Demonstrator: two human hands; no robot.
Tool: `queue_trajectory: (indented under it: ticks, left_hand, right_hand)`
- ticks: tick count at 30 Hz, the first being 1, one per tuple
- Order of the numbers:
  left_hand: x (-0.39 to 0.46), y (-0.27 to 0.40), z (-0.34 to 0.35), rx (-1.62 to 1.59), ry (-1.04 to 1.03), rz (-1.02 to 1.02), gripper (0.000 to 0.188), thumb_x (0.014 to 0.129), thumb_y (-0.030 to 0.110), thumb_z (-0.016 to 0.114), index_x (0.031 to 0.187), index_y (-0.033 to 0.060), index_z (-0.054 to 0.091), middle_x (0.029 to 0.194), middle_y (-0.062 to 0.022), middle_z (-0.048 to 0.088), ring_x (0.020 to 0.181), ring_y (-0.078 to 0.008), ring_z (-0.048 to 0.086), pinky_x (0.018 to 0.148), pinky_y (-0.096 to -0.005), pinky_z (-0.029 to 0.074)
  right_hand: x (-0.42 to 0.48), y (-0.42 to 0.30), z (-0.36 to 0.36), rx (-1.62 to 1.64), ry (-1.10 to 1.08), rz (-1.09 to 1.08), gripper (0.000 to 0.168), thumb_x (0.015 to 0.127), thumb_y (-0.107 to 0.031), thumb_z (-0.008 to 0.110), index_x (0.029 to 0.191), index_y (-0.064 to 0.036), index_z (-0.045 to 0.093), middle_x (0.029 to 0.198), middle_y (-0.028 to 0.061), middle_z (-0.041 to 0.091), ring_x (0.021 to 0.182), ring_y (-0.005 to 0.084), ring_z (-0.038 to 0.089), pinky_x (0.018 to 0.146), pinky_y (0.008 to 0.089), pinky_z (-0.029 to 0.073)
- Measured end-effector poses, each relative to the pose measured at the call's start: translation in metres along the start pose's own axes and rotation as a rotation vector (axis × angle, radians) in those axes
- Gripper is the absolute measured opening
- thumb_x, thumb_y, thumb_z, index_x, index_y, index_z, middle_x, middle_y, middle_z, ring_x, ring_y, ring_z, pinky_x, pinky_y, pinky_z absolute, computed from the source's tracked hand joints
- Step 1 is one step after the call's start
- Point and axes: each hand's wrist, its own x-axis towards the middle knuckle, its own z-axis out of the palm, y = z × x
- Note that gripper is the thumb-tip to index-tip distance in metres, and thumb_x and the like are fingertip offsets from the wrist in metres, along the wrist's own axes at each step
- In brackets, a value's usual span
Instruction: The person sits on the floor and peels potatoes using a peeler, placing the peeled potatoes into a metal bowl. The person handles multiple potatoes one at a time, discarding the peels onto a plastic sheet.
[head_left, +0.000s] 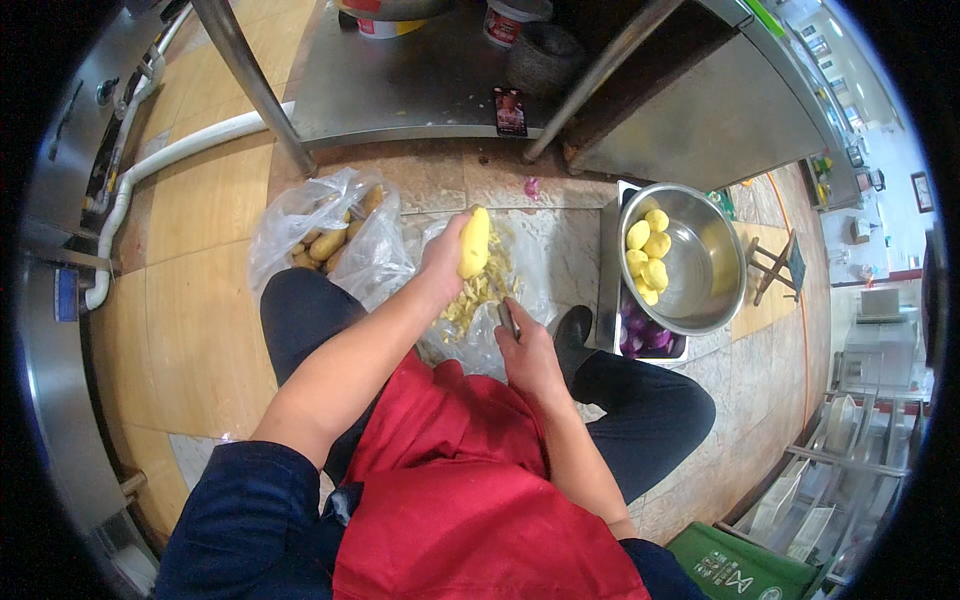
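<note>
My left hand (444, 255) is closed around a peeled yellow potato (474, 244), held above a clear plastic bag (534, 262) with a heap of potato peelings (472, 304). Lower and to the right, my right hand (531, 352) grips a tool by its handle (508, 321); its working end is too unclear to name. Unpeeled potatoes (327, 245) lie in another clear plastic bag (367, 262) at the left. To the right, several peeled potatoes (654, 274) sit in a steel bowl (739, 300), which rests on a rectangular steel pan (609, 285) holding purple onions (643, 334).
A steel table's lower shelf (390, 90) stands ahead, bearing tubs, a stone mortar (544, 60) and a phone (511, 112). A folding stool (777, 266) is beyond the bowl. A white pipe (187, 150) runs at left, and a green bin (739, 562) stands lower right.
</note>
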Motion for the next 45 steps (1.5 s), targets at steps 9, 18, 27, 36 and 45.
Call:
queue_trajectory:
  ticks: [9,18,27,36,45]
  left_hand:
    - [-0.006,-0.003,0.0,0.006,-0.042,0.012,0.036,0.091,0.029,0.072,0.111,0.0003,0.065,0.099,-0.0105,0.069,0.084,-0.0236,0.069,0.072,-0.0393,0.057]
    - [-0.026,0.01,0.007,0.037,-0.038,-0.112,0.036,0.09,0.026,0.073,0.115,0.0025,0.061,0.1,-0.0102,0.068,0.084,-0.0261,0.068,0.074,-0.0439,0.058]
    - [0.003,0.001,-0.006,0.062,0.048,0.185,0.043,0.09,0.024,0.074,0.122,0.0022,0.055,0.108,-0.011,0.063,0.093,-0.0261,0.065,0.079,-0.0442,0.056]
    - [0.016,0.005,-0.013,-0.133,-0.008,0.002,0.043,0.092,0.044,0.066,0.114,0.0089,0.053,0.091,-0.012,0.063,0.078,-0.0278,0.065,0.069,-0.0466,0.056]
    - [0.021,-0.006,-0.008,-0.253,0.235,0.139,0.044,0.095,0.048,0.062,0.108,0.0069,0.055,0.091,-0.012,0.062,0.076,-0.0282,0.065,0.067,-0.0459,0.057]
  right_hand:
    - [0.013,-0.018,0.034,-0.142,0.107,-0.193,0.057,0.094,-0.009,0.056,0.148,0.0,0.038,0.094,0.037,0.064,0.086,0.0522,0.065,0.072,0.0566,0.05]
    - [0.012,-0.012,0.045,-0.182,0.153,-0.32,0.061,0.094,-0.006,0.052,0.148,0.006,0.028,0.077,0.0346,0.065,0.068,0.0509,0.066,0.062,0.0586,0.052]
    - [-0.004,0.0,0.055,-0.025,0.059,-0.191,0.059,0.094,-0.01,0.055,0.148,0.002,0.034,0.095,0.039,0.064,0.092,0.0563,0.063,0.081,0.0586,0.052]
    - [0.007,0.001,0.022,0.072,0.066,-0.025,0.053,0.095,-0.011,0.058,0.144,0.0,0.043,0.113,0.0361,0.062,0.108,0.0514,0.061,0.088,0.0516,0.051]
    - [0.003,-0.018,0.077,0.035,0.132,-0.097,0.063,0.096,-0.008,0.051,0.153,-0.003,0.025,0.086,0.041,0.061,0.081,0.0574,0.062,0.068,0.0614,0.046]
